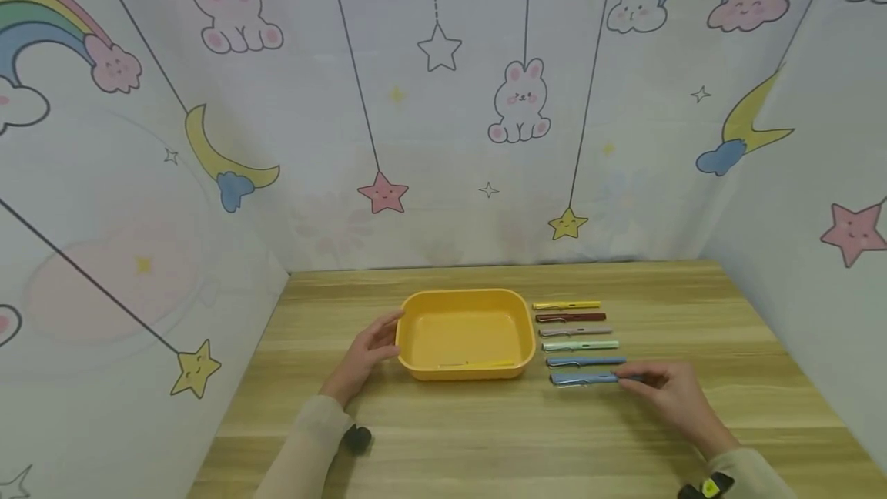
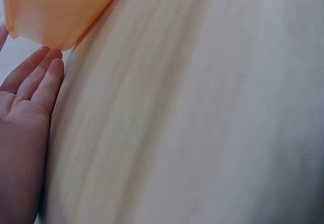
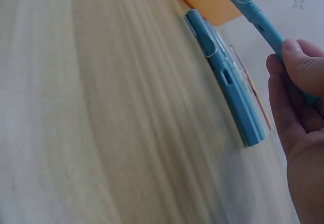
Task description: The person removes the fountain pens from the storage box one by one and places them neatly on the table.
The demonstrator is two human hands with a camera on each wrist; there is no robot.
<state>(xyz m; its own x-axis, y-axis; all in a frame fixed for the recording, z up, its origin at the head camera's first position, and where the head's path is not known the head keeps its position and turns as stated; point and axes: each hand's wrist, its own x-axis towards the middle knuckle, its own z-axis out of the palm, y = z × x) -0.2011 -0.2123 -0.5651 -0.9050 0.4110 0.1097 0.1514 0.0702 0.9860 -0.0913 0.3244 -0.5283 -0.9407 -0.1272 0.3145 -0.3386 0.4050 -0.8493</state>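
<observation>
My left hand (image 1: 366,353) rests against the left side of a yellow plastic tray (image 1: 521,337); in the left wrist view several of its fingers (image 2: 48,79) extend toward the tray wall. A slim yellow pen (image 1: 488,364) lies inside along the near wall. At the front of a row of pens, my right hand (image 1: 668,395) pinches a light blue pen (image 1: 585,379) near its right end between thumb and fingers. The right wrist view shows this held pen (image 3: 268,31) raised at a slant above a blue pen (image 3: 233,87) that lies on the table.
Behind the held pen, blue (image 1: 585,361), mint green (image 1: 582,346), pinkish (image 1: 575,330), dark red (image 1: 571,317) and yellow (image 1: 568,305) pens lie parallel, right of the tray. The wooden table (image 1: 443,437) meets a printed cloth backdrop (image 1: 443,237) behind and at both sides.
</observation>
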